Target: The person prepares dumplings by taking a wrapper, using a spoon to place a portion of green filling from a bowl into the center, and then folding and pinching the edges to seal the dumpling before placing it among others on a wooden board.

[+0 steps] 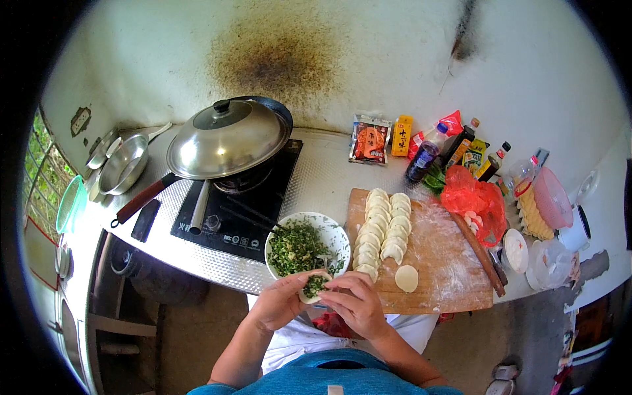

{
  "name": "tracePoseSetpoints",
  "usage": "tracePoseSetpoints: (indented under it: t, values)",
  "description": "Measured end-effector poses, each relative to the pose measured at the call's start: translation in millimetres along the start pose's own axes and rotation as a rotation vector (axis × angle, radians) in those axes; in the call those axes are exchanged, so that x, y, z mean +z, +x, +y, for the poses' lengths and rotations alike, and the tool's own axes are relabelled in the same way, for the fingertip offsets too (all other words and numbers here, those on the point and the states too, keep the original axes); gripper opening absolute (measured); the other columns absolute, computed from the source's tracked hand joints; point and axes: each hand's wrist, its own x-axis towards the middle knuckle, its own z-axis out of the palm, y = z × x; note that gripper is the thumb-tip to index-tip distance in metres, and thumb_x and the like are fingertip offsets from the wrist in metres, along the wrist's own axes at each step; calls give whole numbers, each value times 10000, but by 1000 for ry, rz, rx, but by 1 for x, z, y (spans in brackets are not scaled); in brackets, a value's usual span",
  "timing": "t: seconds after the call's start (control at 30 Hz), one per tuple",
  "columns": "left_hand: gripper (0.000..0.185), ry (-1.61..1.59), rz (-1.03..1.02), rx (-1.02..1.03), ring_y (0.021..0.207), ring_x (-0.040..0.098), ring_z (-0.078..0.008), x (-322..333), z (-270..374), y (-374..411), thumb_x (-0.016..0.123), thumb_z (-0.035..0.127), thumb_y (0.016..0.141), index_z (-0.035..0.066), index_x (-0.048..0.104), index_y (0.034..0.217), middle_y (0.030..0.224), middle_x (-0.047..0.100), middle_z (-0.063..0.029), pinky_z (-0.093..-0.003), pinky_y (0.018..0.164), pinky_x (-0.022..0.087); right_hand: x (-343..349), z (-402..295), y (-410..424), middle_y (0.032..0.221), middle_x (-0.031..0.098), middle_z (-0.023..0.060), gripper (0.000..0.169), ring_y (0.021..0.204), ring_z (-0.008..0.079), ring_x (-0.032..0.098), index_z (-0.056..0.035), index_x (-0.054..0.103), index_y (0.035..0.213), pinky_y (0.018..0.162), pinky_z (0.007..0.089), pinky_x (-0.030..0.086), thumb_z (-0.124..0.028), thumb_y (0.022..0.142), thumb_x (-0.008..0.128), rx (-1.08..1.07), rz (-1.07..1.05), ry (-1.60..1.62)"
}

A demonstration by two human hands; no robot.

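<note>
A round dumpling wrapper (307, 298) is held between my two hands, with a mound of chopped green filling (315, 285) on it. My left hand (280, 302) grips its left side, thumb along the rim. The fingers of my right hand (356, 304) pinch its right edge. Just beyond my hands stands a white bowl (340, 237) with more chopped green filling and a spoon in it. To the right, two overlapping rows of folded dumplings (371, 232) lie on a floured wooden board (439, 266). One flat wrapper (407, 279) rests near the board's front edge.
A lidded wok (229, 138) sits on a black cooktop (237, 212) at the left, its handle pointing towards me. A rolling pin (476, 252) lies along the board's right side, by a red plastic bag (474, 197). Sauce bottles (459, 143) and seasoning packets (370, 139) stand behind.
</note>
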Motion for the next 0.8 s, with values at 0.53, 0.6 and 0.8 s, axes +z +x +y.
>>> tracePoseSetpoints:
  t: [0.53, 0.6, 0.8]
  values:
    - [416, 269, 24, 38, 1157, 618, -190, 15, -13, -4, 476, 216, 1067, -32, 494, 1401, 1266, 614, -134, -340, 1025, 519, 1, -10, 4, 953, 666, 45, 176, 933, 271, 599, -83, 720, 949, 824, 378, 486, -58, 784, 777, 97, 103, -32]
    - [418, 200, 27, 39, 1146, 621, -184, 19, -11, -5, 523, 198, 1049, -27, 498, 1401, 1249, 628, -128, -333, 1025, 514, 0, -14, 7, 962, 640, 50, 186, 939, 275, 583, -90, 723, 952, 837, 383, 470, -57, 778, 780, 110, 142, -43]
    - [459, 535, 9, 123, 1089, 637, -160, 25, -10, -9, 652, 137, 975, -32, 531, 1384, 1205, 668, -122, -309, 972, 533, -3, -16, 10, 979, 606, 59, 192, 969, 278, 552, -99, 732, 960, 871, 390, 443, -67, 776, 777, 163, 156, -32]
